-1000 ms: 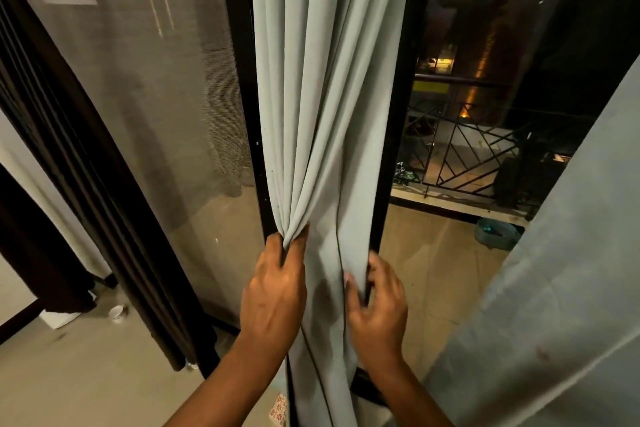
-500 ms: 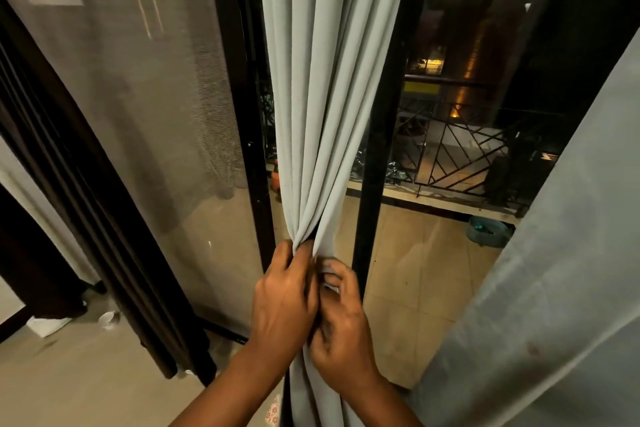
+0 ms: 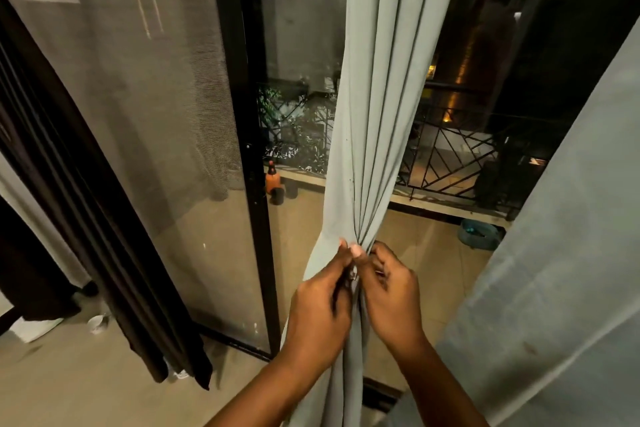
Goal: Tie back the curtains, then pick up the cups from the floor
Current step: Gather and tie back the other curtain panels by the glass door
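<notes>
No text, label, brand or number can be read anywhere. The orange bottle on the balcony floor, just left of the gathered curtain, perhaps carries a label, but it is too small and dim to tell.

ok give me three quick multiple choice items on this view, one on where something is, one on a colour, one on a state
1. Where is the white cup?
A. on the floor at lower left
B. on the balcony rail
C. in a hand

2. What colour is the gathered curtain?
A. red
B. pale grey-green
C. yellow

3. What are the hands doing?
A. hanging idle
B. both gripping the curtain
C. holding a cup

Answers: 1 A, it sits on the floor beside the dark drape. 2 B, its folds look pale grey-green. 3 B, the left hand and right hand pinch the bunched fabric.
</notes>
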